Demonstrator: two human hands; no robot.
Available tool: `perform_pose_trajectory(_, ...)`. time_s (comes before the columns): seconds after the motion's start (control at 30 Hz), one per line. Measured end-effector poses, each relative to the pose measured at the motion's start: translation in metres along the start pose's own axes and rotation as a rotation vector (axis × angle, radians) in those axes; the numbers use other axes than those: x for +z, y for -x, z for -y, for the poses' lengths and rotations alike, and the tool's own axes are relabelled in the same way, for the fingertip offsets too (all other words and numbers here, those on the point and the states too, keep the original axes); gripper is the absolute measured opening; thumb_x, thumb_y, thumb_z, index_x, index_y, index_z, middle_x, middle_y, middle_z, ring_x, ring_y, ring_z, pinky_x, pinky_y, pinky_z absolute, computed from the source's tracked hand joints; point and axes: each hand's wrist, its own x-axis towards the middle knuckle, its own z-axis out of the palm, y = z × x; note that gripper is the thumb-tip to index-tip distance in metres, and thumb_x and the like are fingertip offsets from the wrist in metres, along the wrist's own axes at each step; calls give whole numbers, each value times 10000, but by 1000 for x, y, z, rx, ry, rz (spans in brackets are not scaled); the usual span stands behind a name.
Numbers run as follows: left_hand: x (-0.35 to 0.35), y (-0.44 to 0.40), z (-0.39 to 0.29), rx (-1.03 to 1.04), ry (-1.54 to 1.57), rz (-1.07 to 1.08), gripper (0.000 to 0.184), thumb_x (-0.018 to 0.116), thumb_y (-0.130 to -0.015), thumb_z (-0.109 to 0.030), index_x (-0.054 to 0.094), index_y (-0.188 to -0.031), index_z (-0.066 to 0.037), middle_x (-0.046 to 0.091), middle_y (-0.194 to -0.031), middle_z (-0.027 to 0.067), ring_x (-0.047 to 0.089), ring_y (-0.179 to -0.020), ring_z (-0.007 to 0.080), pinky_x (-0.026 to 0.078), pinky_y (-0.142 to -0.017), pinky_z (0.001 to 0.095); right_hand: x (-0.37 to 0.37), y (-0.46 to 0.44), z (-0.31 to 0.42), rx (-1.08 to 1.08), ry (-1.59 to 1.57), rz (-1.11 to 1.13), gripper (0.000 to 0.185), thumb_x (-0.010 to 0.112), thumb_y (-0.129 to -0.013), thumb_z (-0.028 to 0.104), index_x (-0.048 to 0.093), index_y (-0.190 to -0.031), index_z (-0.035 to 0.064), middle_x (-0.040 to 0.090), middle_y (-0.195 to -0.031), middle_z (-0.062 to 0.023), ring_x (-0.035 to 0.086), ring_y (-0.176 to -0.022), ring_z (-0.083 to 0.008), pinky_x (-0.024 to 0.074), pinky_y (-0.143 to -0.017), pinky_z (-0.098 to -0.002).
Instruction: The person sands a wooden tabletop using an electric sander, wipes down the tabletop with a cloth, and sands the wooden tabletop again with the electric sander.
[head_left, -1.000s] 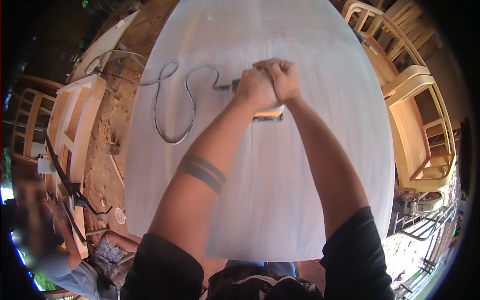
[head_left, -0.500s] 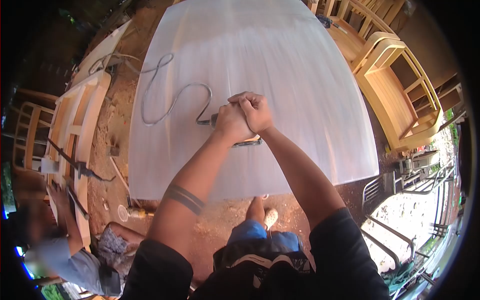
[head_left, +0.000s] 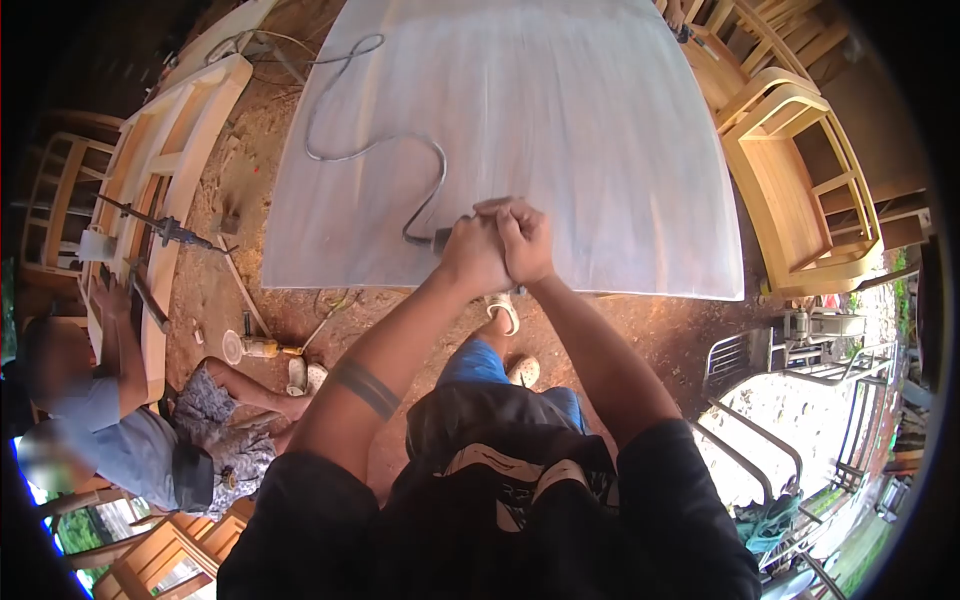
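Observation:
A broad panel (head_left: pixel 590 130) with a pale, dusty, streaked surface lies in front of me. Close to its near edge, my left hand (head_left: pixel 474 252) is wrapped over a corded power sander (head_left: pixel 441 240), whose body is mostly hidden beneath my hands. My right hand (head_left: pixel 528 240) is closed against the left one and presses on the sander from the right side. From the tool's left end a dark cord (head_left: pixel 440 165) curves away across the panel's left half.
Wooden frames (head_left: pixel 180 130) stand at left, beside a seated person (head_left: pixel 130 420) with a drill-like tool (head_left: pixel 175 232) nearby. At right are a wooden chair frame (head_left: pixel 800 190) and metal racks (head_left: pixel 760 370). A yellow tool (head_left: pixel 262 348) and clogs lie on the dirt floor.
Both hands and the sander have moved toward me, to the panel's near edge. The cord trails after them. My view has shifted, and one foot shows further forward.

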Motion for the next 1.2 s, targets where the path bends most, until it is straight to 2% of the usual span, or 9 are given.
perform_pose_trajectory(0.17, -5, 15, 1, 31, 18, 46, 369, 723, -663, -258, 636, -971, -74, 684, -883, 127, 673, -800, 307, 545, -689, 431, 8, 11, 16, -36, 130, 0, 222, 496, -889, 87, 695, -847, -1, 727, -930, -113, 620, -896, -259, 469, -845, -364)
perform_pose_trajectory(0.27, -7, -2, 20, 60, 15, -66, 350, 723, -665, -248, 635, -958, -78, 682, -873, 115, 673, -790, 301, 544, -682, 425, 14, -15, 17, -45, 148, 6, 223, 492, -882, 87, 700, -850, 12, 729, -936, -103, 621, -892, -270, 470, -844, -366)
perform_pose_trajectory(0.4, -17, -47, 56, 67, -22, -37, 321, 722, -670, -236, 633, -935, -78, 681, -855, 110, 673, -778, 293, 538, -663, 418, 23, -69, -16, -50, 120, 6, 224, 492, -877, 91, 703, -852, 21, 729, -930, -104, 622, -886, -269, 466, -849, -368)
perform_pose_trajectory(0.57, -18, -133, 120, 66, -21, -168, 298, 724, -657, -224, 632, -894, -69, 681, -804, 110, 675, -745, 296, 535, -639, 414, 30, -170, -58, -52, 88, 10, 248, 485, -882, 109, 717, -861, 25, 729, -919, -113, 626, -875, -270, 465, -853, -366)
perform_pose_trajectory(0.7, -29, -217, 179, 60, -83, -162, 299, 712, -628, -201, 627, -875, -56, 693, -797, 118, 684, -736, 298, 538, -621, 410, 33, -269, -96, -58, 42, 14, 270, 479, -891, 114, 728, -878, 10, 725, -906, -129, 621, -886, -241, 470, -855, -360)
perform_pose_trajectory(0.8, -37, -286, 219, 32, -92, -97, 270, 689, -619, -171, 621, -850, -49, 684, -747, 126, 680, -699, 315, 536, -600, 424, 34, -344, -120, -40, 16, 19, 285, 472, -893, 116, 730, -895, -6, 721, -890, -138, 621, -885, -220, 474, -856, -340)
perform_pose_trajectory(0.83, -38, -307, 233, 65, -109, -134, 241, 669, -622, -152, 619, -832, -45, 676, -713, 135, 676, -672, 328, 538, -591, 436, 33, -367, -128, -27, 10, 16, 292, 468, -893, 116, 730, -901, -12, 719, -885, -141, 622, -884, -215, 476, -856, -332)
perform_pose_trajectory(0.97, -59, -385, 270, -14, -104, 23, 241, 665, -648, -175, 629, -847, -44, 687, -746, 137, 681, -690, 318, 545, -604, 426, 30, -450, -150, 9, 11, 5, 326, 442, -884, 124, 734, -908, -19, 718, -877, -136, 626, -841, -186, 479, -837, -308)
perform_pose_trajectory(1.2, -59, -492, 338, 101, -186, -155, 228, 678, -642, -198, 634, -816, -57, 684, -714, 112, 674, -648, 277, 535, -566, 384, 25, -570, -191, -51, 61, -8, 341, 446, -883, 151, 734, -903, -29, 707, -840, -106, 589, -805, -153, 473, -812, -285)
